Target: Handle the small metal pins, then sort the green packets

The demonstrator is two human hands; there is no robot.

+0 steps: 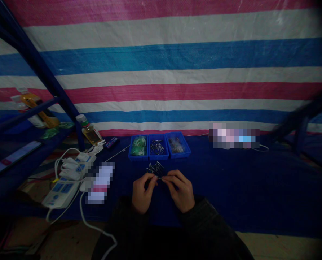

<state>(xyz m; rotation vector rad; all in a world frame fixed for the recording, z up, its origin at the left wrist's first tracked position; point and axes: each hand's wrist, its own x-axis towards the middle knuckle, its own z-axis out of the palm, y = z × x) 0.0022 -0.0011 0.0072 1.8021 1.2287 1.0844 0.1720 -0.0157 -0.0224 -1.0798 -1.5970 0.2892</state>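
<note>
My left hand (143, 193) and my right hand (181, 191) come together over the blue table, each with thumb and forefinger pinched. Between the fingertips is a small thin metal piece (159, 177), mostly hidden, its exact kind too small to make out. Just beyond the fingers lies a loose pile of thin, dark metal screw-like pieces (155, 167). Behind the pile three blue trays stand side by side. The left tray (138, 157) holds green plastic pieces, the middle tray (158, 157) similar metal pieces, and the right tray (180, 155) small clear and brownish parts.
To the left are a white power strip (60, 193) with plugs and cables, a blurred-out phone (100, 183) and a bottle (92, 133). Blue metal posts (45, 77) frame the left side. A blurred-out object (233, 136) lies back right, before a striped sheet (177, 57).
</note>
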